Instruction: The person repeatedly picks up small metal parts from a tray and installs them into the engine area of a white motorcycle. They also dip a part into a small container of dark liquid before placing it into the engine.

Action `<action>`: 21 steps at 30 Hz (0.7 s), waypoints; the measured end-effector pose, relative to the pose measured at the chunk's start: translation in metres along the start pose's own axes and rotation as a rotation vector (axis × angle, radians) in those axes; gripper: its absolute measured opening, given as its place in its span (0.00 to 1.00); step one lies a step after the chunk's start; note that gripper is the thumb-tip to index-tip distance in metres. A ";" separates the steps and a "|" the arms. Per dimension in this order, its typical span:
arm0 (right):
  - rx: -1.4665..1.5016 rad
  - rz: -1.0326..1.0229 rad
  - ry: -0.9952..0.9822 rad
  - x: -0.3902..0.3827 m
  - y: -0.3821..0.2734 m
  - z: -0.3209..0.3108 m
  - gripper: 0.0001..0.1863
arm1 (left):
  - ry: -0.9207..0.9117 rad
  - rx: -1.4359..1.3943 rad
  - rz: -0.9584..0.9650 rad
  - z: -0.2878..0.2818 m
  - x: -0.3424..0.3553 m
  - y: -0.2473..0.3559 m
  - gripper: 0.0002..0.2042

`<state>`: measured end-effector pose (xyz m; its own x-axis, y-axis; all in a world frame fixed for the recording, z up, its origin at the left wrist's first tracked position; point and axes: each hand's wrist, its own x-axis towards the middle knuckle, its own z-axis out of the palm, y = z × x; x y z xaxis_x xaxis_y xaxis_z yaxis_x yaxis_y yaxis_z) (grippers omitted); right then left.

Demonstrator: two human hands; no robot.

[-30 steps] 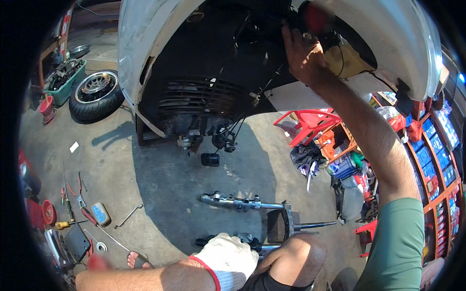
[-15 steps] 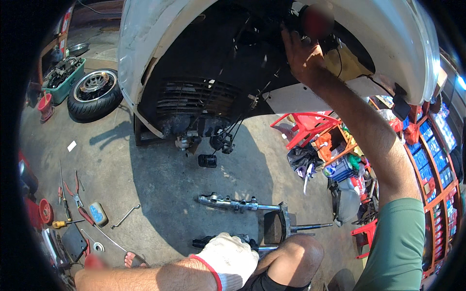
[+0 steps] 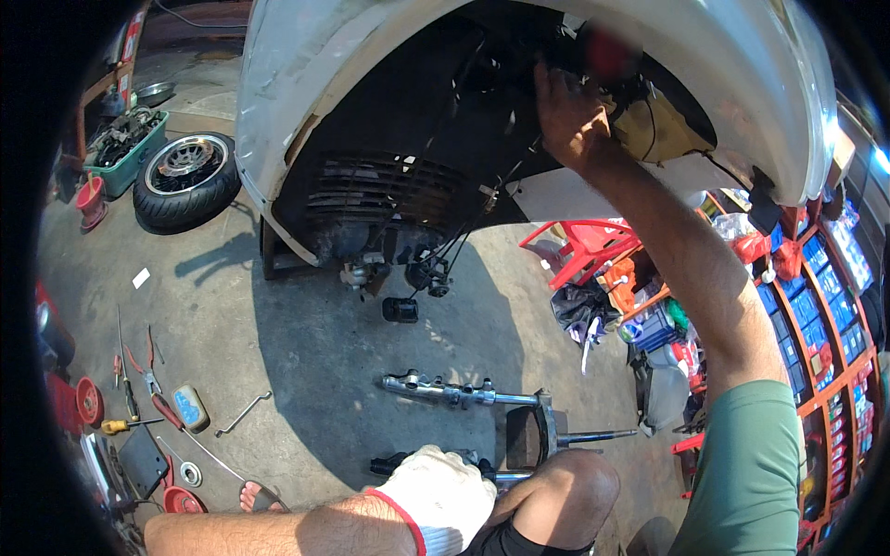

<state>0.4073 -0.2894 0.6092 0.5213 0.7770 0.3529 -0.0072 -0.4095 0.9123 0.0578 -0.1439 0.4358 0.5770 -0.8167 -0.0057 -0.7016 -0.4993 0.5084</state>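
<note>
My left hand (image 3: 438,499), in a white knitted glove with a red-edged cuff, is curled closed low in the head view, near my knee. Whatever is inside its fingers is hidden. Behind it, a motorcycle front fork (image 3: 450,391) lies on the floor, its two legs joined by a bracket with a steering stem (image 3: 598,435). My bare right hand (image 3: 573,120) reaches up into the dark hollow of a white scooter front body (image 3: 324,93). Its fingers are stretched out and apart, their tips partly lost in shadow beside a blurred reddish patch.
A wheel with tyre (image 3: 185,183) and a green bin of parts (image 3: 128,153) stand left. Pliers (image 3: 151,375), a screwdriver (image 3: 120,426) and a bent rod (image 3: 243,414) lie on the floor. At right are a red plastic stool (image 3: 584,246) and loaded shelves (image 3: 825,371).
The view has shifted slightly, so the scooter body and floor items sit a little more to the right. My right hand stays in the hollow; my left hand is nearly still.
</note>
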 end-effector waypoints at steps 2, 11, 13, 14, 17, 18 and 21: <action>0.034 0.001 0.063 0.002 -0.001 0.004 0.49 | 0.009 -0.003 -0.002 0.000 -0.001 0.000 0.10; 0.241 0.011 0.171 0.000 -0.003 0.013 0.52 | 0.050 -0.001 0.011 0.006 -0.005 -0.004 0.12; 0.247 0.023 0.144 -0.001 -0.001 0.014 0.53 | 0.055 -0.002 0.012 0.006 -0.005 -0.003 0.12; 0.236 0.026 0.130 -0.001 0.001 0.014 0.53 | 0.063 -0.004 0.017 0.006 -0.005 -0.004 0.12; 0.234 0.035 0.118 0.001 0.001 0.014 0.55 | 0.088 -0.008 0.015 0.010 -0.004 -0.004 0.13; 0.236 0.038 0.117 0.003 0.001 0.013 0.55 | 0.096 -0.011 0.015 0.010 -0.004 -0.004 0.13; 0.226 0.062 0.104 0.004 -0.007 0.010 0.54 | 0.062 0.007 -0.001 0.008 -0.003 -0.004 0.14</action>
<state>0.4184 -0.2879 0.6021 0.4356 0.7869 0.4371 0.1601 -0.5456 0.8226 0.0556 -0.1417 0.4269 0.6025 -0.7967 0.0470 -0.7037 -0.5026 0.5022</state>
